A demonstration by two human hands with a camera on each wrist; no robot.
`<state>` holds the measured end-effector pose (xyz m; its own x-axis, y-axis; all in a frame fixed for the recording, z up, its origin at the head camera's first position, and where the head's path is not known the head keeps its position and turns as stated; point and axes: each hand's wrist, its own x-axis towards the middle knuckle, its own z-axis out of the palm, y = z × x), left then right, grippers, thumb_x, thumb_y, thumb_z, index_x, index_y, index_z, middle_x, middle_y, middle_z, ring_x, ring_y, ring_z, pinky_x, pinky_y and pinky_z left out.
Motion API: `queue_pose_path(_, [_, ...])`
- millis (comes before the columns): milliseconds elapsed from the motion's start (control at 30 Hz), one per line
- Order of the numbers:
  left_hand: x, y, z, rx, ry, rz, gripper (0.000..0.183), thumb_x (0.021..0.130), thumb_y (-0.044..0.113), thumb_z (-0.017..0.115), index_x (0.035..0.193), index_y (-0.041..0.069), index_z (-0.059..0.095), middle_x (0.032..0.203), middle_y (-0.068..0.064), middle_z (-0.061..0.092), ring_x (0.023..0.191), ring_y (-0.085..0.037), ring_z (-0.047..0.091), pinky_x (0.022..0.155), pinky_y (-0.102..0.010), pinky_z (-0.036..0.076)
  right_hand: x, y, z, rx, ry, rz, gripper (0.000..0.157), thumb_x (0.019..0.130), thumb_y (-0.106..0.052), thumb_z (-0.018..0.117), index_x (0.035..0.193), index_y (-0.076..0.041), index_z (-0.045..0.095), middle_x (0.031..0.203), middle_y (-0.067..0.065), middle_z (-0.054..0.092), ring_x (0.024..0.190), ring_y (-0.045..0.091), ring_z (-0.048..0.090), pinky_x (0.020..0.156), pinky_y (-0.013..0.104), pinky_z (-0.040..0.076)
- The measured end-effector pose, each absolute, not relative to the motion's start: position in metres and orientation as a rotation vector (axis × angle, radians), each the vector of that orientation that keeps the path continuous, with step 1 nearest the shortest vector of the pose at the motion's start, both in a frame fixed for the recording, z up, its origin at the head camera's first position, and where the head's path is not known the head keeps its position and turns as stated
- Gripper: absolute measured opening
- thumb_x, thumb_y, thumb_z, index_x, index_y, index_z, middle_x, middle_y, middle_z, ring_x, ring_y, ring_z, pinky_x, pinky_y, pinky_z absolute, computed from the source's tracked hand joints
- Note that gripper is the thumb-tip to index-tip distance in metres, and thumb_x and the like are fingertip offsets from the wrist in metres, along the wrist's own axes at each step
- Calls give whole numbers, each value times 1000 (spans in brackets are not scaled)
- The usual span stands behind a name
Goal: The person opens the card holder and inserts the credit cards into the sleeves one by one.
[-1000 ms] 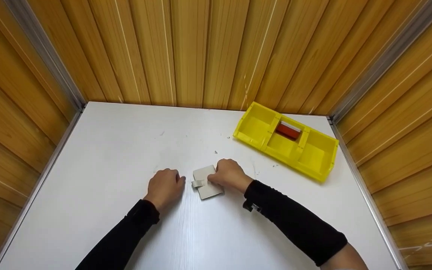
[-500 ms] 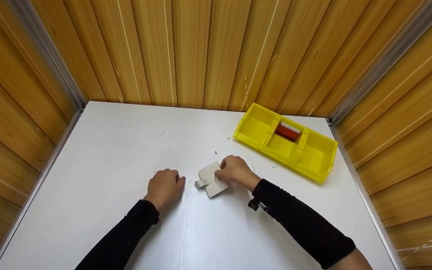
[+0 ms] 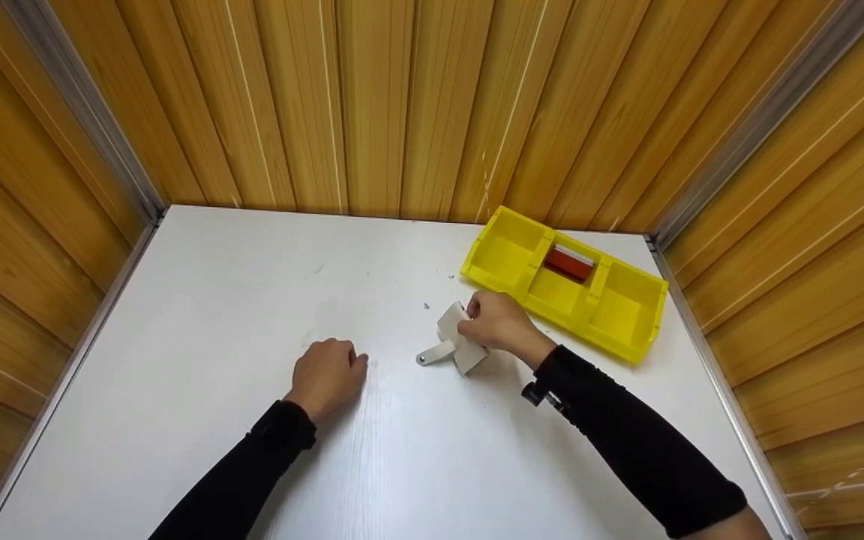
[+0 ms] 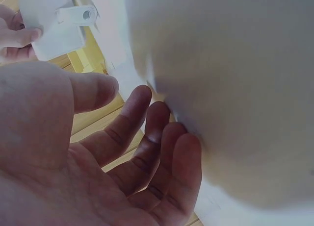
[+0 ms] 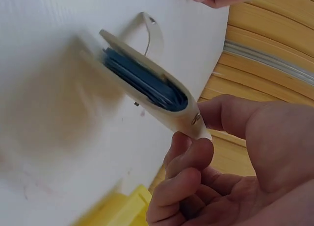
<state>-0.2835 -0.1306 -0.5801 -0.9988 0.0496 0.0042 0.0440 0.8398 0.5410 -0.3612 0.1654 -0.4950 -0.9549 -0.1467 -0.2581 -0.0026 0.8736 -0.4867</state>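
Observation:
My right hand (image 3: 505,324) pinches a cream card holder (image 3: 468,354) by its spine, thumb on one cover and fingers on the other. The holder is tilted and raised off the white table. Its snap strap (image 3: 436,352) hangs loose, pointing left. Dark blue inner sleeves (image 5: 144,81) show between the covers in the right wrist view. Left of it, my left hand (image 3: 328,379) rests on the table. In the left wrist view its fingers (image 4: 130,111) are loosely curled around nothing.
A yellow three-compartment tray (image 3: 503,251) stands at the back right, just beyond my right hand. In its middle compartment lies a red and white item (image 3: 568,262). Small specks dot the table (image 3: 252,300). Wood-patterned walls (image 3: 372,105) enclose the back and sides.
My right hand has moved right and away from me, lifting and tilting the card holder. Its strap has swung out straighter. My left hand has stayed in place.

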Motion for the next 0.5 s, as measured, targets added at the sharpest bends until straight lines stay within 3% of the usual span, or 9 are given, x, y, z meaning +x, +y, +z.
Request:
queue_pose_path(133, [-283,-131,-580,85,3007,875,33,105,29,70,76,12,69,77,-4,67,72,-20,61,61,-34,46,-362,170,-482,-49,2767,-702,25,97,-26,76,111,-9,65,112,13,68,101,29,65,76,30,56])
queue_pose_path(300, [-283,-131,-579,81,3015,855,33,106,29,69,77,12,70,78,-4,67,74,-21,62,63,-35,46,-360,169,-474,-94,2865,-619,28,97,-26,78,114,-7,65,107,14,69,95,28,65,75,31,57])
queue_pose_path(500, [-282,-130,-578,78,3004,864,33,106,29,69,77,12,69,78,-4,67,73,-20,61,62,-35,45,-348,156,-480,-306,3083,-422,24,95,-21,77,111,-4,68,96,11,73,85,29,68,79,44,58])
